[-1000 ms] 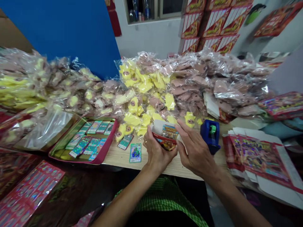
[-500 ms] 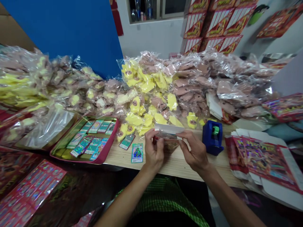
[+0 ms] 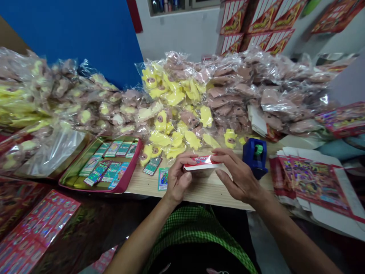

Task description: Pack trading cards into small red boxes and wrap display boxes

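A small red-and-white cardboard box (image 3: 202, 163) is between my hands over the wooden table, its printed red panel facing up. My left hand (image 3: 178, 179) is closed round the box's left end, thumb in front and fingers along the far side. At the right end, my right hand (image 3: 238, 178) has its fingers bent over the top edge and its thumb at the near side. A holographic card (image 3: 163, 179) lies flat just left of my left hand, and a green card packet (image 3: 152, 165) is beside it. The box's underside is hidden.
A pink-rimmed tin (image 3: 134, 167) holding several card packets stands left. Bagged yellow and pink plush toys (image 3: 176, 95) are heaped along the back. A blue tape dispenser (image 3: 253, 158) stands right of my right hand, near flattened printed boxes (image 3: 316, 186). Stacked display boxes (image 3: 258, 19) rise behind.
The white flap that stood up at the box's opening is now folded down, and a red printed panel shows on top. Both hands stay on the box. The view has tilted slightly downward.
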`<action>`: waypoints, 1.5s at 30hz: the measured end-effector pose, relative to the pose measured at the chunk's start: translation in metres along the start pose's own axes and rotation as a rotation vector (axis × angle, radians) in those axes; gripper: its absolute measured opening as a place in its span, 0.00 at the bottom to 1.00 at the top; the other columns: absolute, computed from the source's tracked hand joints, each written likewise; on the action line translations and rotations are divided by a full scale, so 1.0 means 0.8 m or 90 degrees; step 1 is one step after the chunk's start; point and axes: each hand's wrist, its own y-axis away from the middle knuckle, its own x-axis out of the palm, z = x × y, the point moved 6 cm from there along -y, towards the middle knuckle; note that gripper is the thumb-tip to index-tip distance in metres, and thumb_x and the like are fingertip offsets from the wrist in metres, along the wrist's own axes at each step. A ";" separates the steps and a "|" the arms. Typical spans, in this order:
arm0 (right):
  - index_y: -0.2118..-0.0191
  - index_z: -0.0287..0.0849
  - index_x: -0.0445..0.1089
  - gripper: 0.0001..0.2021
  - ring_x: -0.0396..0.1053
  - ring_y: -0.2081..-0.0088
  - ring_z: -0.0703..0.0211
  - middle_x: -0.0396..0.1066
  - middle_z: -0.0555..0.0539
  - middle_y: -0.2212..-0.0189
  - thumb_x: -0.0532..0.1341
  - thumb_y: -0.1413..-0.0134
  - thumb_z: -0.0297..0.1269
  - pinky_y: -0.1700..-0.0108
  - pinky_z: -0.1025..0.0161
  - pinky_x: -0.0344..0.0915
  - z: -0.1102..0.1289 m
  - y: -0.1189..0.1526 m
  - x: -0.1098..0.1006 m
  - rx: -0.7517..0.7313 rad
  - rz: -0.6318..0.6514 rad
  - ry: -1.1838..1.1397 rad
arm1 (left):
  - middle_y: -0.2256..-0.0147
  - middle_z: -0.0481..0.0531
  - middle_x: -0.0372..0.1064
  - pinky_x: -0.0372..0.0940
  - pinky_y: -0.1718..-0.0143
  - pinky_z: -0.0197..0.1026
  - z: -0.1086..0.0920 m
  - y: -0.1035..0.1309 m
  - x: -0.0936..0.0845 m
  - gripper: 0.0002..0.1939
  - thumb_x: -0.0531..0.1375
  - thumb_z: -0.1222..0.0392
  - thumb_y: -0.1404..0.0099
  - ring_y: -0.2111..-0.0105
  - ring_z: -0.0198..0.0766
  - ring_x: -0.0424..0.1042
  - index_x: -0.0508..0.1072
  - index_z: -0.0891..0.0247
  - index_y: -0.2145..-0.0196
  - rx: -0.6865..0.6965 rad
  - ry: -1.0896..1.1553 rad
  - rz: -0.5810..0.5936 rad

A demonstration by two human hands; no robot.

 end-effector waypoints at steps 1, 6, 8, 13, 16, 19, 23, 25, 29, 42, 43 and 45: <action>0.44 0.39 0.64 0.12 0.69 0.44 0.47 0.68 0.34 0.47 0.53 0.29 0.28 0.45 0.53 0.70 0.001 0.000 -0.001 0.005 0.010 0.000 | 0.51 0.56 0.73 0.66 0.46 0.49 -0.002 0.000 0.002 0.11 0.61 0.51 0.29 0.48 0.46 0.71 0.75 0.58 0.54 0.008 -0.025 -0.011; 0.43 0.41 0.62 0.11 0.71 0.52 0.51 0.70 0.39 0.53 0.53 0.27 0.30 0.50 0.56 0.72 0.005 -0.003 -0.002 0.048 -0.002 0.005 | 0.54 0.53 0.74 0.70 0.53 0.41 -0.005 0.002 0.007 0.16 0.63 0.57 0.28 0.57 0.38 0.75 0.70 0.58 0.44 0.011 -0.092 -0.065; 0.45 0.41 0.62 0.10 0.72 0.55 0.51 0.71 0.40 0.55 0.54 0.28 0.30 0.53 0.56 0.72 0.006 -0.006 -0.001 0.054 -0.006 0.018 | 0.54 0.54 0.75 0.71 0.54 0.41 -0.005 0.002 0.006 0.19 0.62 0.58 0.27 0.57 0.38 0.76 0.69 0.57 0.40 0.010 -0.113 -0.067; 0.52 0.44 0.63 0.08 0.74 0.55 0.50 0.72 0.40 0.56 0.53 0.31 0.25 0.56 0.56 0.75 0.009 -0.008 -0.004 -0.009 0.013 0.037 | 0.53 0.55 0.76 0.71 0.52 0.43 -0.018 -0.008 -0.001 0.11 0.59 0.64 0.26 0.53 0.39 0.75 0.79 0.57 0.51 0.117 -0.187 0.055; 0.49 0.43 0.65 0.12 0.73 0.48 0.46 0.72 0.37 0.51 0.53 0.33 0.23 0.50 0.50 0.76 0.005 0.001 -0.004 -0.067 0.044 0.071 | 0.48 0.58 0.75 0.74 0.51 0.47 -0.027 -0.014 -0.008 0.12 0.62 0.60 0.27 0.50 0.42 0.76 0.79 0.56 0.48 0.193 -0.248 0.148; 0.50 0.42 0.67 0.14 0.73 0.47 0.47 0.72 0.36 0.49 0.52 0.34 0.21 0.50 0.50 0.77 -0.002 0.010 0.000 -0.098 0.030 0.078 | 0.43 0.61 0.74 0.74 0.47 0.49 -0.035 -0.018 -0.012 0.16 0.66 0.60 0.30 0.46 0.44 0.76 0.78 0.57 0.46 0.260 -0.345 0.208; 0.51 0.42 0.68 0.16 0.73 0.47 0.48 0.73 0.37 0.50 0.50 0.36 0.19 0.49 0.51 0.76 -0.002 0.011 0.008 -0.080 -0.014 0.068 | 0.48 0.57 0.78 0.76 0.51 0.43 -0.047 -0.020 -0.007 0.15 0.64 0.69 0.31 0.51 0.40 0.79 0.78 0.58 0.48 0.314 -0.431 0.233; 0.49 0.42 0.67 0.15 0.72 0.45 0.49 0.72 0.37 0.49 0.51 0.35 0.20 0.47 0.52 0.75 -0.001 0.012 0.004 -0.031 -0.043 0.054 | 0.49 0.55 0.79 0.77 0.53 0.42 -0.051 -0.022 -0.002 0.15 0.64 0.70 0.31 0.53 0.39 0.80 0.79 0.58 0.49 0.317 -0.447 0.212; 0.53 0.43 0.69 0.11 0.70 0.44 0.48 0.71 0.38 0.50 0.55 0.38 0.25 0.42 0.47 0.71 -0.038 0.051 -0.039 0.286 -0.198 0.086 | 0.52 0.55 0.80 0.77 0.53 0.42 -0.046 -0.029 0.011 0.17 0.66 0.72 0.34 0.54 0.39 0.80 0.78 0.59 0.49 0.287 -0.447 0.135; 0.65 0.43 0.67 0.11 0.79 0.73 0.53 0.73 0.48 0.73 0.60 0.45 0.46 0.77 0.65 0.72 -0.134 0.162 -0.052 0.826 -0.332 -0.129 | 0.54 0.56 0.79 0.79 0.57 0.43 -0.035 -0.030 0.059 0.12 0.65 0.69 0.32 0.57 0.39 0.81 0.79 0.60 0.52 0.289 -0.394 0.168; 0.66 0.44 0.66 0.12 0.79 0.71 0.52 0.73 0.48 0.73 0.61 0.46 0.47 0.75 0.64 0.73 -0.131 0.164 -0.052 0.821 -0.338 -0.134 | 0.54 0.56 0.79 0.79 0.57 0.43 -0.036 -0.030 0.059 0.12 0.65 0.69 0.32 0.57 0.39 0.81 0.79 0.59 0.52 0.288 -0.388 0.172; 0.69 0.45 0.64 0.14 0.80 0.69 0.50 0.72 0.48 0.74 0.62 0.48 0.51 0.71 0.61 0.76 -0.126 0.172 -0.049 0.808 -0.346 -0.134 | 0.54 0.55 0.79 0.79 0.57 0.42 -0.036 -0.031 0.058 0.13 0.65 0.69 0.32 0.57 0.39 0.80 0.79 0.59 0.52 0.285 -0.381 0.173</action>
